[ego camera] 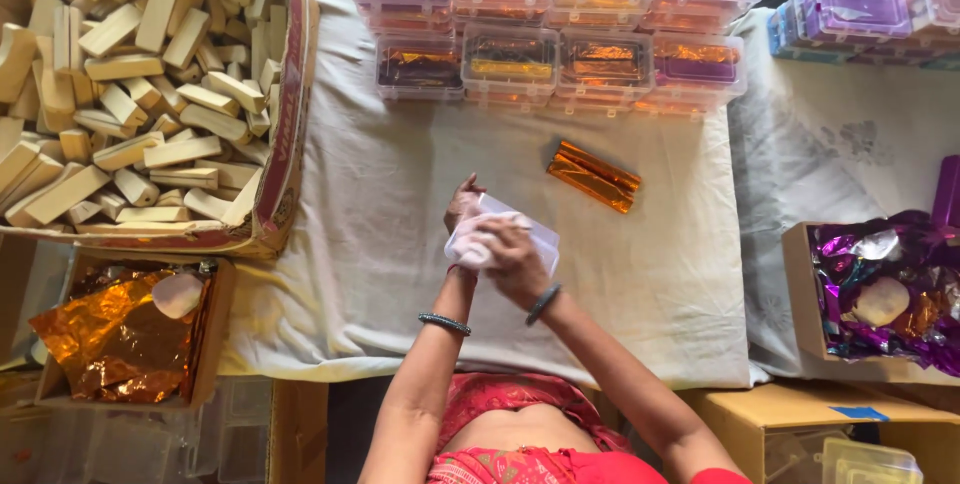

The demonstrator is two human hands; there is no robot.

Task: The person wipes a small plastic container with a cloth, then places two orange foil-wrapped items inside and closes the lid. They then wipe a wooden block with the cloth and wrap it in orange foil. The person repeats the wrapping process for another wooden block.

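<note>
Standing right beside the counter (380, 274), which is draped in a pale cloth. Both hands are up over the middle of it: the left hand (462, 206) and right hand (515, 259) are clenched around a pale pinkish cloth (470, 244), pressed against a small clear plastic box (530, 234). Looks like the wiping step to me, so the next move probably calls for turning the box to reach the other faces. The box itself is see-through, rectangular and looks empty. Just past it lies an orange foil-wrapped bar (593, 175). Further back are stacked clear boxes with orange foil inside (555, 24), and off to the left a carton of bare cream bars (140, 84).
</note>
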